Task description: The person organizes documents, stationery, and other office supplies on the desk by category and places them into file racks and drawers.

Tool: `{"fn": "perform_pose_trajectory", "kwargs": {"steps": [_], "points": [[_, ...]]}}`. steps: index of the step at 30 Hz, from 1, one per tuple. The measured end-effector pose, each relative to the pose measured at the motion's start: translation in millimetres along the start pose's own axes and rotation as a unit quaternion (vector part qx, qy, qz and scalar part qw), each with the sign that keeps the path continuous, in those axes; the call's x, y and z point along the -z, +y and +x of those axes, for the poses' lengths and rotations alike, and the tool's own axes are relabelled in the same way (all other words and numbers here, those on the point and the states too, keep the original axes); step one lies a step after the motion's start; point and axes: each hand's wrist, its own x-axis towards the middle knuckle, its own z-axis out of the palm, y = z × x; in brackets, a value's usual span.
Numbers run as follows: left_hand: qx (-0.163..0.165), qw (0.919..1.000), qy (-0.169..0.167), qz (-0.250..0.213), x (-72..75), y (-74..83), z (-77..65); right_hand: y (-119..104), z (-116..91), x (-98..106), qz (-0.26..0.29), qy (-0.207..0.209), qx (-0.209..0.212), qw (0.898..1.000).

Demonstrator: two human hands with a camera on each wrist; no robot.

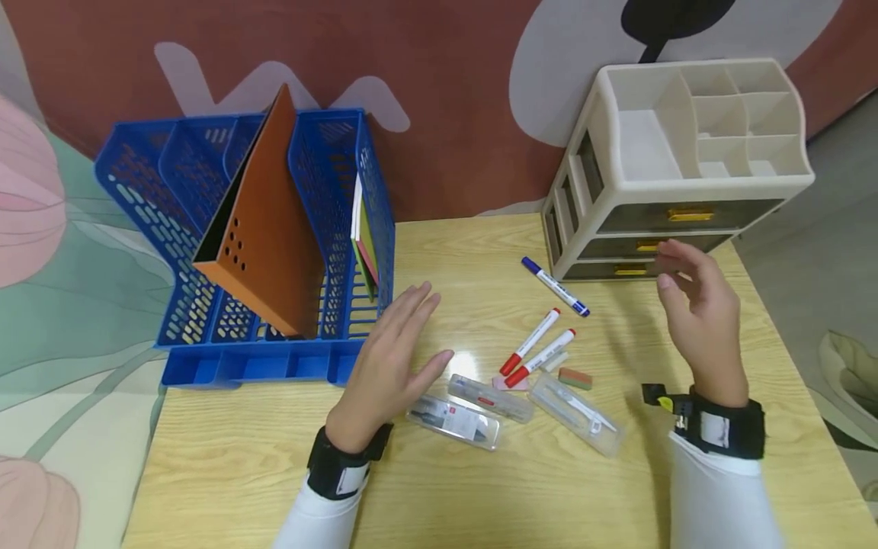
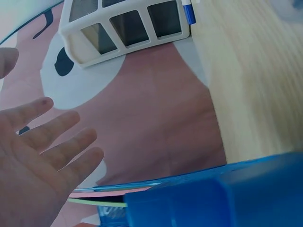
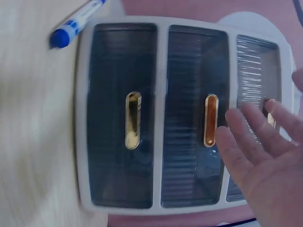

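My left hand (image 1: 384,366) hovers with spread, straight fingers beside the right front corner of a blue file rack (image 1: 267,366), holding nothing. Its palm and fingers also show in the left wrist view, over the rack's edge. At the right, my right hand (image 1: 706,328) is in front of a white desktop drawer organizer (image 1: 610,160). Its fingers are loosely bent and hold nothing. In the right wrist view the fingertips lie near the gold handle (image 3: 210,120) of the middle drawer; whether they touch it I cannot tell. All three dark drawers look closed.
An orange folder (image 1: 274,229) and thin notebooks (image 1: 363,236) stand in the rack. Between the hands lie a blue marker (image 1: 555,286), red markers (image 1: 530,341), an eraser (image 1: 575,378) and clear plastic cases (image 1: 456,421). A printed cloth (image 1: 453,99) hangs behind.
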Motion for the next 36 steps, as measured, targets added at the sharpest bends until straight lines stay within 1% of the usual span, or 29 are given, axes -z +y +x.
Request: {"fn": "perform_pose_trajectory", "kwargs": {"steps": [1,2,3,4,5,6,7,8,9,10,12,14,17,19,20,23,25,26,30,33,36], "points": [[0.001,1.0,0.0,-0.002,-1.4,-0.9,0.4,-1,2,0,0.024,0.01,-0.015,1.0],[0.003,1.0,-0.001,-0.003,-2.4,-1.4,1.0,-2,4,0,0.06,0.022,-0.036,0.997],[0.004,1.0,-0.002,-0.003,-3.5,-2.0,1.8,-2,7,1,0.107,0.033,-0.058,0.992],[0.005,1.0,-0.001,-0.003,-4.6,-2.5,2.6,-3,9,2,0.164,0.044,-0.08,0.982],[0.005,1.0,0.001,-0.003,-5.7,-3.0,3.9,-4,12,2,0.223,0.055,-0.104,0.968],[0.004,1.0,0.003,-0.003,-6.7,-3.5,5.1,-5,15,3,0.286,0.07,-0.124,0.948],[0.003,1.0,0.006,0.0,-7.5,-4.1,6.4,-6,17,4,0.351,0.086,-0.138,0.922],[0.001,0.9999,0.01,0.002,-8.2,-4.7,7.7,-6,19,4,0.41,0.101,-0.149,0.894],[-0.003,0.9999,0.014,0.005,-9.1,-5.6,8.9,-6,21,4,0.456,0.11,-0.154,0.87],[-0.004,0.9998,0.017,0.007,-9.6,-6.6,10.0,-6,23,5,0.491,0.116,-0.158,0.849],[-0.006,0.9997,0.019,0.013,-10.4,-8.5,11.7,-6,25,6,0.535,0.127,-0.164,0.819],[-0.005,0.9996,0.019,0.021,-10.7,-10.1,13.2,-5,27,9,0.566,0.136,-0.177,0.794],[0.002,0.9993,0.012,0.035,-10.9,-12.0,15.2,-4,28,14,0.599,0.144,-0.213,0.758],[0.005,0.999,0.008,0.043,-10.7,-13.0,16.5,-2,30,16,0.623,0.145,-0.235,0.732],[0.006,0.9989,0.005,0.047,-10.6,-13.4,17.0,-1,31,16,0.632,0.144,-0.244,0.722],[0.006,0.9987,0.003,0.05,-10.6,-14.9,17.8,2,33,15,0.654,0.142,-0.252,0.699],[0.008,0.9989,0.001,0.046,-10.2,-15.7,17.3,4,34,14,0.665,0.137,-0.245,0.692],[0.008,0.9991,0.0,0.04,-10.2,-16.4,16.9,5,34,13,0.673,0.133,-0.242,0.686],[0.008,0.9997,-0.002,0.022,-10.4,-18.4,16.4,5,33,12,0.709,0.115,-0.223,0.66],[0.009,0.9998,0.0,0.02,-10.1,-19.6,16.4,5,34,12,0.728,0.107,-0.222,0.64],[0.012,0.9997,0.006,0.022,-9.2,-20.3,16.0,5,39,13,0.733,0.109,-0.234,0.629]]}}
